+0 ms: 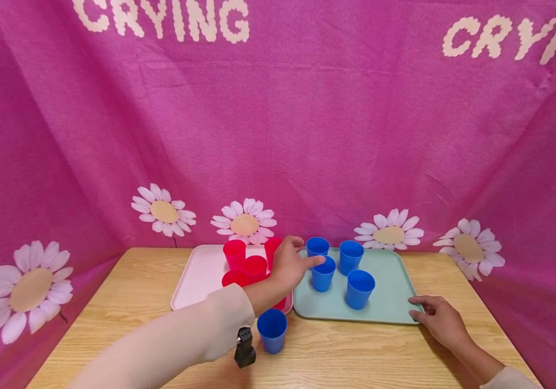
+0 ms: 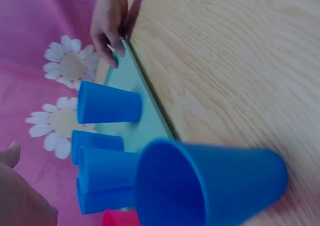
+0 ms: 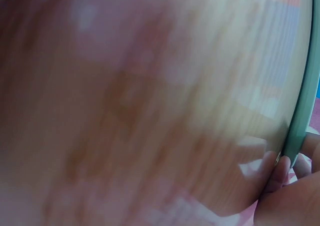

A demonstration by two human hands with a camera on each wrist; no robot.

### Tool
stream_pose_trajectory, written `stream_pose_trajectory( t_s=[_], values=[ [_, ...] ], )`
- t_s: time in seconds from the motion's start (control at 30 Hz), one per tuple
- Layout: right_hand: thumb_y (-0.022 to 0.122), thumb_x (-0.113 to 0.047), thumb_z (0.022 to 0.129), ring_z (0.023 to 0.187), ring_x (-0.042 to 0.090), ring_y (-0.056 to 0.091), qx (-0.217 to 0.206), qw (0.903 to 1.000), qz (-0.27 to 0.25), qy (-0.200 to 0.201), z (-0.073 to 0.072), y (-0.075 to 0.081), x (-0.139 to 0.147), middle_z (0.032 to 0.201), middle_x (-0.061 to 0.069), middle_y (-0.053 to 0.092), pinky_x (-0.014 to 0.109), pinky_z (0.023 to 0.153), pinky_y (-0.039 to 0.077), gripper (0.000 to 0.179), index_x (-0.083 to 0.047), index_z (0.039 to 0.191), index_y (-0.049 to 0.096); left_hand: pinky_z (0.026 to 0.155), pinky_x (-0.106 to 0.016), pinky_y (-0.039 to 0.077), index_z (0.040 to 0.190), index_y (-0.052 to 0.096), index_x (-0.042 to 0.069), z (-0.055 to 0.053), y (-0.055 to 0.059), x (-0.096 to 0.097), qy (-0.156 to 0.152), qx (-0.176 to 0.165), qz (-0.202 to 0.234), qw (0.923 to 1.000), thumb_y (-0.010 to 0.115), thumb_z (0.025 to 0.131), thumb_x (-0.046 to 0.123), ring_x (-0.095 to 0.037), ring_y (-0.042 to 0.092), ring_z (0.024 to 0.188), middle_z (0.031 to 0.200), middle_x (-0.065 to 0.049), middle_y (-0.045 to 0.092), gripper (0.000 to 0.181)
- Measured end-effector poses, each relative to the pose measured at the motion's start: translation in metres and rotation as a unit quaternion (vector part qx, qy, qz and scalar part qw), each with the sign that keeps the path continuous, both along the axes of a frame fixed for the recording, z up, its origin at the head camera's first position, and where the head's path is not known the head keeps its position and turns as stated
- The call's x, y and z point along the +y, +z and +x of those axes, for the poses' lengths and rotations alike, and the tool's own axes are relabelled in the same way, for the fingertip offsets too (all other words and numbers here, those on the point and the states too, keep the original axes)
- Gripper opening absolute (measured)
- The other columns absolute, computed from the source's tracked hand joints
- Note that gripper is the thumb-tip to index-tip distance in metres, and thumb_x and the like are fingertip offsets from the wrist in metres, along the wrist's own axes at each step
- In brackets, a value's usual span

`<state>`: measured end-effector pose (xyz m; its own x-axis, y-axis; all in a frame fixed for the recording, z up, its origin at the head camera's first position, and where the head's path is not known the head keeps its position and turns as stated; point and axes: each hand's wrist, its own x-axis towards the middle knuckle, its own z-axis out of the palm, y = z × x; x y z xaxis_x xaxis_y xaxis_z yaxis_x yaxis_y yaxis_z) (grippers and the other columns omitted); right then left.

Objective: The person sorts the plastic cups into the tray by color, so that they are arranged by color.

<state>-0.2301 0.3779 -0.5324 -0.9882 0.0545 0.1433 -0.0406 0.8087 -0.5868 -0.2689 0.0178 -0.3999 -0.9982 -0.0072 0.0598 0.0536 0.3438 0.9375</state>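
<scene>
My left hand point(image 1: 290, 265) reaches over the right side of a pink tray point(image 1: 188, 281). Its fingers are extended, its thumb out towards a blue cup point(image 1: 323, 276), and nothing is in its grasp. In the left wrist view, part of the left hand point(image 2: 22, 201) shows apart from the cups. Several blue cups stand upright on a green tray point(image 1: 390, 292). At that tray's front right corner, my right hand point(image 1: 445, 323) pinches the rim between thumb and fingers. Several red cups point(image 1: 235, 254) are on the pink tray, partly hidden by the left arm.
Another blue cup point(image 1: 272, 332) stands upright on the wooden table point(image 1: 356, 356), in front of the trays and next to the left forearm. A pink cloth with daisies point(image 1: 278, 135) hangs behind the table and along its sides.
</scene>
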Motion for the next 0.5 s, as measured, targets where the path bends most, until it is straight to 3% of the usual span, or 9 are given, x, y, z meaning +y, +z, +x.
stream_pose_trajectory(
  t_s=[0.2,0.33,0.5],
  values=[
    [0.079,-0.013,0.088,0.087,0.023,0.053,-0.008,1.0000,-0.004,0.001,0.001,0.003,-0.001,0.104,0.017,0.065,0.036,0.075,0.044,0.032,0.001,0.117,0.075,0.098,-0.044,0.056,0.137,0.053,0.002,0.014,0.009,-0.037,-0.033,-0.013,0.047,0.9982,0.085,0.085,0.020,-0.038,0.056,0.134,0.139,-0.017,0.060,0.064],
    [0.078,-0.012,0.088,0.088,0.024,0.054,-0.012,0.9999,-0.003,0.003,0.001,0.004,-0.001,0.106,0.019,0.066,0.037,0.076,0.046,0.031,0.001,0.117,0.074,0.099,-0.045,0.055,0.138,0.052,0.002,0.029,0.009,-0.060,-0.038,-0.031,0.057,0.9972,0.085,0.086,0.021,-0.039,0.054,0.135,0.141,-0.018,0.057,0.065],
    [0.078,-0.013,0.089,0.087,0.024,0.052,-0.016,0.9998,-0.004,0.005,0.001,0.005,-0.002,0.102,0.016,0.064,0.036,0.076,0.045,0.032,0.001,0.118,0.074,0.106,-0.046,0.048,0.141,0.051,0.002,0.048,0.006,-0.084,-0.041,-0.028,0.074,0.9960,0.086,0.084,0.019,-0.039,0.052,0.138,0.144,-0.018,0.056,0.069]
  ],
)
